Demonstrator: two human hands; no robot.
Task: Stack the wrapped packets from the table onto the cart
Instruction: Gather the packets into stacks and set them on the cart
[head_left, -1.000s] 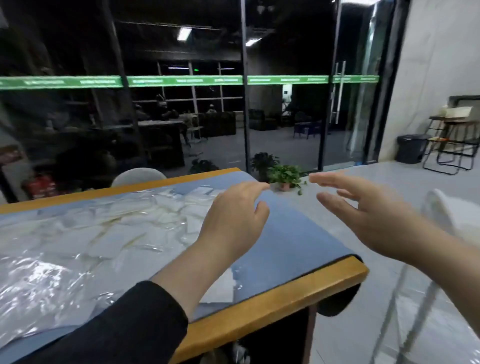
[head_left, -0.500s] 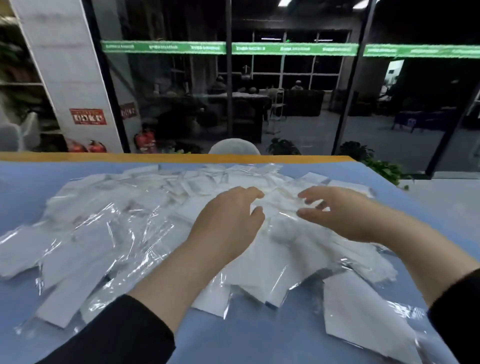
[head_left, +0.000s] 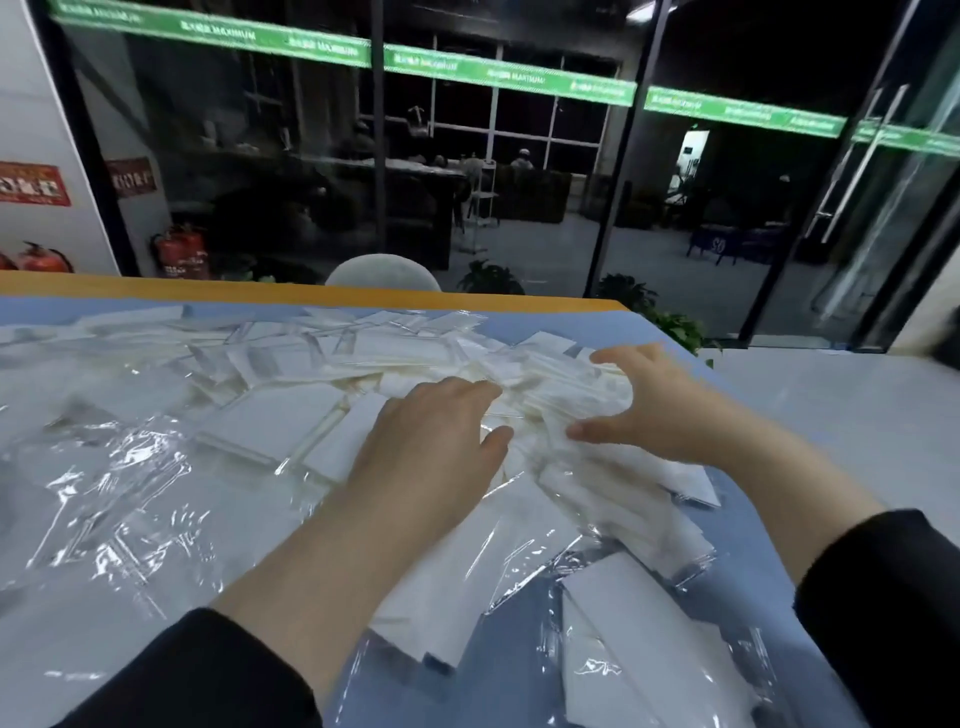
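Two hands have come down onto the packets (head_left: 270, 415) heaped on the blue surface (head_left: 810, 499): the left hand (head_left: 436, 436) lies flat, the right hand (head_left: 644, 400) seems to curl round a bunch, likely gathering a batch. No cart shows.

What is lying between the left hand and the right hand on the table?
In the head view, a bunch of wrapped packets fills the gap between the left hand and the right hand; no bare blue table cover shows there.
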